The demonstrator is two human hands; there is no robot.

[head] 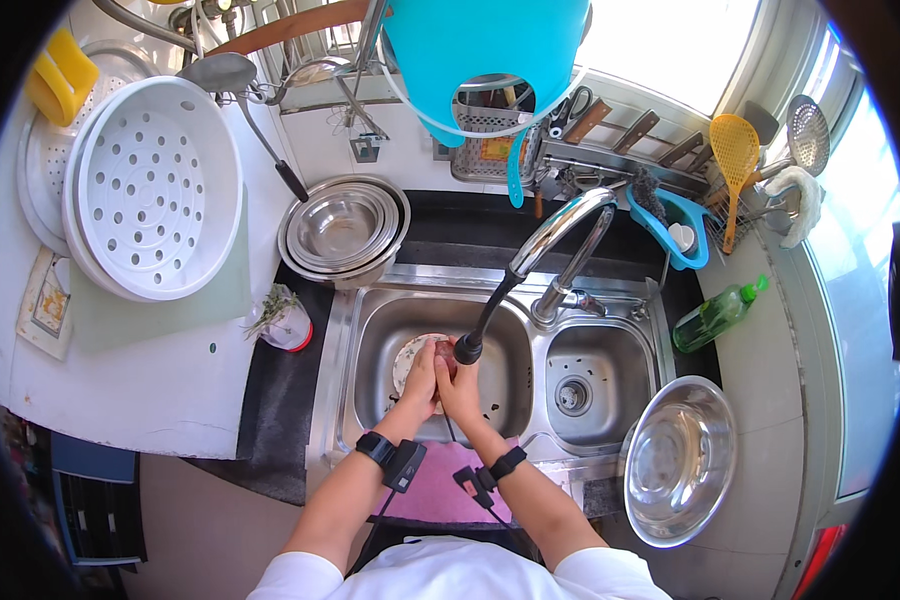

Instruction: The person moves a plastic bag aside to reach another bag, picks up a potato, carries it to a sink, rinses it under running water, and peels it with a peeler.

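Observation:
Both my hands meet over the larger sink basin point(502, 322), close under the black nozzle point(467, 349) of the chrome faucet point(540, 232). Between them is a reddish round item point(445, 351), perhaps a fruit or vegetable; its kind cannot be told. My left hand point(420, 381) holds it from the left and my right hand point(459, 388) from the right, with the fingers partly hidden. Beneath the hands a patterned plate point(405, 364) lies in the basin, partly covered. Small dark scraps lie around it. Whether water runs is not plain.
Nested steel bowls point(341, 229) stand behind the sink at left, near a jar of herbs point(285, 326). A small basin point(600, 375) adjoins at right, beside a large steel bowl point(679, 461) and a green bottle point(720, 315). A turquoise bucket point(487, 45) hangs above.

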